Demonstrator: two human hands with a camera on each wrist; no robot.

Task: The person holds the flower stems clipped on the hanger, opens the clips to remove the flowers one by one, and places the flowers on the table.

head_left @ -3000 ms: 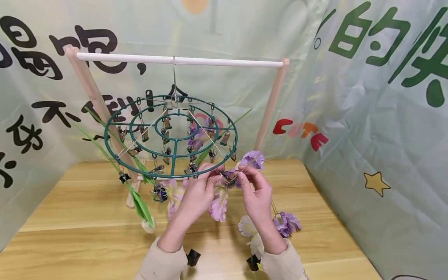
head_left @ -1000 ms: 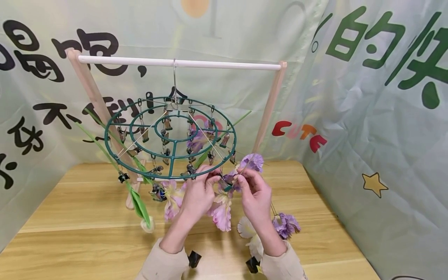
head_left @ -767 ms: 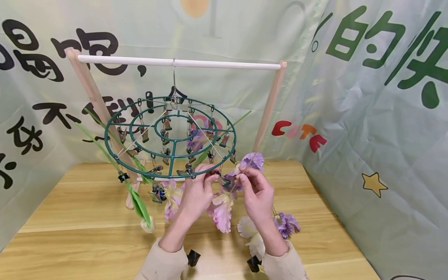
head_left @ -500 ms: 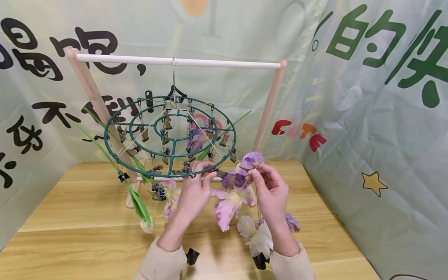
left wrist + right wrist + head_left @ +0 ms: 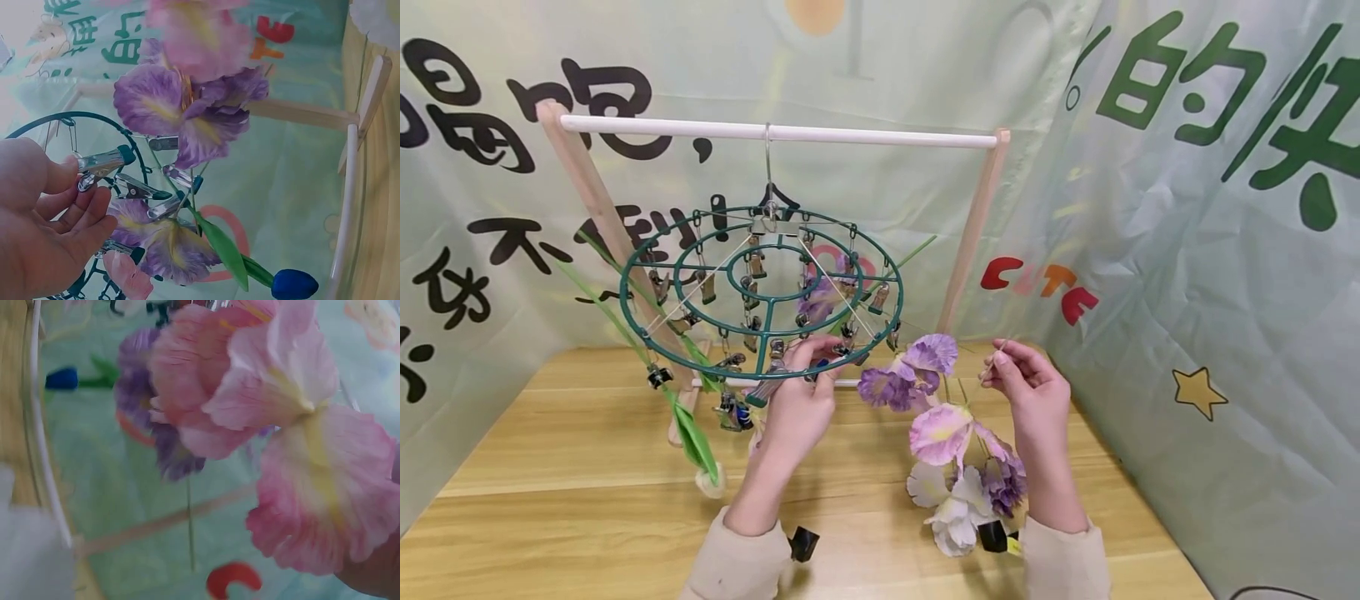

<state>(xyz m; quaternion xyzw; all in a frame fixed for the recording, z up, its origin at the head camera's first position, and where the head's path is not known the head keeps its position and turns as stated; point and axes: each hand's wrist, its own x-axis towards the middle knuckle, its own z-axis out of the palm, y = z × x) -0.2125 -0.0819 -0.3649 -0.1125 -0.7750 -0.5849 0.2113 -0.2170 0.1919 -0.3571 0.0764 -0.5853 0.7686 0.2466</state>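
Note:
In the left wrist view, my left hand [image 5: 37, 219] pinches a metal clip [image 5: 103, 161] with green tips between thumb and fingers. The head view has this left hand [image 5: 793, 408] under the front of the green round clip hanger [image 5: 767, 377]. Off to the right, my right hand [image 5: 1039, 404] pinches a thin stem between thumb and fingertips. A pink iris-like flower [image 5: 942, 433] hangs head-down beside that hand, and fills much of the right wrist view as a large pink bloom [image 5: 325, 481]. Between the hands hangs a purple flower [image 5: 910, 373] by the hanger's right edge.
The hanger hooks over a white rod [image 5: 880, 136] on a wooden frame [image 5: 973, 233]. A white tulip [image 5: 709, 480] hangs head-down at left. A white flower [image 5: 955, 510] and a dark purple flower [image 5: 1004, 483] lie on the table [image 5: 550, 533]. The left wrist view includes a blue tulip [image 5: 295, 284].
My right hand has drawn away to the right from the hanger with the pink flower. My left hand has shifted left with the clip. The purple flower stays by the hanger.

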